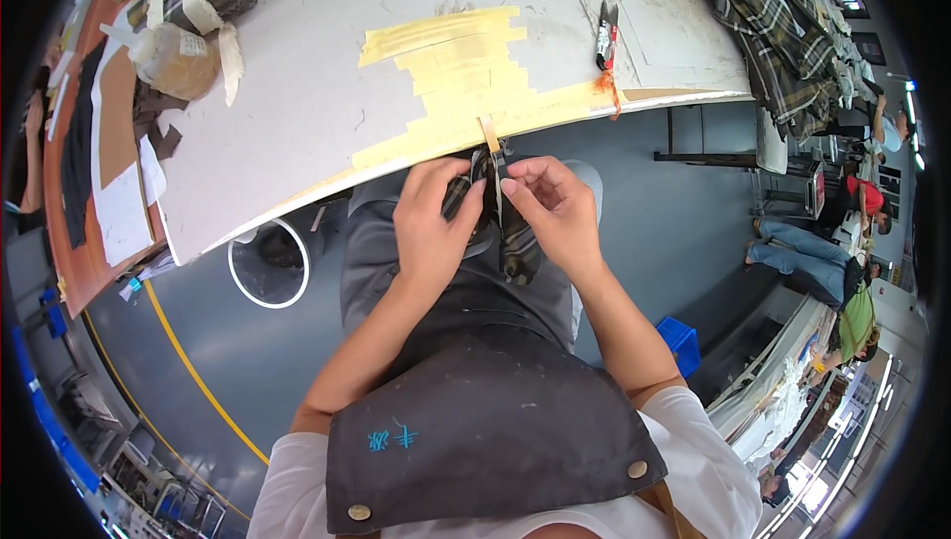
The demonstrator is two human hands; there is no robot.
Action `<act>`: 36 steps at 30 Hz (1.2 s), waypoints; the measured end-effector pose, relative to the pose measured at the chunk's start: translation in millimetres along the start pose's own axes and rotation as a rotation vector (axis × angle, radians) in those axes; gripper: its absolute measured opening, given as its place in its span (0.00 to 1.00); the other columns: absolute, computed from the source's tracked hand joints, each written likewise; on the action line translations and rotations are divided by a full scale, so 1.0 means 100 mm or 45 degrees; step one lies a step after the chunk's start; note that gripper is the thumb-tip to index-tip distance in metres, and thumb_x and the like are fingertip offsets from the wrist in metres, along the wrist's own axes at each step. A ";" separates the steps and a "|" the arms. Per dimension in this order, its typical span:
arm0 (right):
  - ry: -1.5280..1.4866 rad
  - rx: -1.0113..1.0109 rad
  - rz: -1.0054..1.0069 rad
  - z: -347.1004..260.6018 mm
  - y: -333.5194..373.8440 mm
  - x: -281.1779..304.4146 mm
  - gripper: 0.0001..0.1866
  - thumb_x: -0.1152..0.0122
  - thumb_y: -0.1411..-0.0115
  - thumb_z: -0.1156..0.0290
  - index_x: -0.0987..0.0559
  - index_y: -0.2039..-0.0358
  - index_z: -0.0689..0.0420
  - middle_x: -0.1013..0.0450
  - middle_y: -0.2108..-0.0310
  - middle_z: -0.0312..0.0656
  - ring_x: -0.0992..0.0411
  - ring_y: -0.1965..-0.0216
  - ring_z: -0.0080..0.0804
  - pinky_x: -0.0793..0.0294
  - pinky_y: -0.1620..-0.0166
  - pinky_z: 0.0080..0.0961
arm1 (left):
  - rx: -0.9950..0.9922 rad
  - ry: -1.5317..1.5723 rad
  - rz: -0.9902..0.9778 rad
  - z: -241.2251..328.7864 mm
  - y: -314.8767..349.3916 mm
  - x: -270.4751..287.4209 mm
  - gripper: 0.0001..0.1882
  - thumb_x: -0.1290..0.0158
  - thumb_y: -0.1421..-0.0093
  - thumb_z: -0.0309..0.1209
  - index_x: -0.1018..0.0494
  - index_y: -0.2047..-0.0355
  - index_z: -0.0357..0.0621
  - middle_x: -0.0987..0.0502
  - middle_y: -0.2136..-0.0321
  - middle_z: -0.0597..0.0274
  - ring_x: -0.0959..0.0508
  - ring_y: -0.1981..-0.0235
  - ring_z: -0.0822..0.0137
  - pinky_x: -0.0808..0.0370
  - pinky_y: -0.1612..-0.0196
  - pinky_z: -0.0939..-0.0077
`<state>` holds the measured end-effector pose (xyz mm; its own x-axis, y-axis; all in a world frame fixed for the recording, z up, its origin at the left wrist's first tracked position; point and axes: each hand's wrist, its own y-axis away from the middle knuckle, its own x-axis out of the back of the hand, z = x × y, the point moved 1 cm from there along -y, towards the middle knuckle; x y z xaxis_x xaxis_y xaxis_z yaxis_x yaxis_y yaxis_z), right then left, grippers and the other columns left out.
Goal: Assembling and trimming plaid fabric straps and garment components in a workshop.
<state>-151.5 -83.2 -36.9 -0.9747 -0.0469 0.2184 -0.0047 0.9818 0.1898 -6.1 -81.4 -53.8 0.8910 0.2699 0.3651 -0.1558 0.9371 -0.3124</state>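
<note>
A dark plaid fabric piece (519, 250) hangs over my lap at the table's front edge. My left hand (432, 208) pinches its left side between thumb and fingers, and a dark fold shows beside the fingertips. On the other side, my right hand (557, 204) grips the fabric between thumb and forefinger. Between the hands, a narrow tan strip (488, 132) juts from the taped edge, its near end against the fabric. A thin pale line runs down the cloth below it. Part of the fabric is hidden by my fingers.
Yellow tape (456, 53) covers part of the pale tabletop (307, 34). Red-handled thread snips (606, 39) lie right, near orange threads. A plastic container (176, 61) stands left, plaid garments (783, 34) far right. Below are a white-rimmed bin (308, 264) and a blue crate (680, 346). Other people work at right.
</note>
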 end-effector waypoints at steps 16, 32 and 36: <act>-0.283 -0.211 -0.241 -0.11 -0.09 0.09 0.05 0.45 0.43 0.77 0.26 0.67 0.64 0.28 0.74 0.35 0.32 0.74 0.15 0.32 0.72 0.13 | 0.853 0.876 -0.424 0.23 0.00 0.04 0.08 0.48 0.45 0.21 0.34 0.66 0.35 0.24 0.77 0.60 0.24 0.77 0.76 0.28 0.78 0.86; -0.169 -0.252 -0.362 -0.22 -0.15 0.19 0.03 0.47 0.44 0.78 0.26 0.71 0.65 0.28 0.74 0.36 0.29 0.74 0.18 0.28 0.69 0.14 | 0.880 0.802 -0.449 0.22 -0.08 0.02 0.08 0.47 0.46 0.23 0.33 0.68 0.34 0.25 0.79 0.60 0.24 0.79 0.77 0.29 0.79 0.86; -0.187 -0.237 -0.384 -0.20 -0.16 0.18 0.03 0.48 0.44 0.79 0.27 0.71 0.65 0.29 0.75 0.35 0.30 0.75 0.17 0.29 0.70 0.14 | 0.906 0.799 -0.471 0.22 -0.09 0.01 0.06 0.49 0.45 0.21 0.33 0.67 0.35 0.26 0.78 0.61 0.25 0.80 0.75 0.30 0.79 0.86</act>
<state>-164.9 -104.0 -16.4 -0.9574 -0.2886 -0.0108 -0.2689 0.8770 0.3982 -13.0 -85.0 -31.1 0.9657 -0.0363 -0.2570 0.1394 0.9077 0.3957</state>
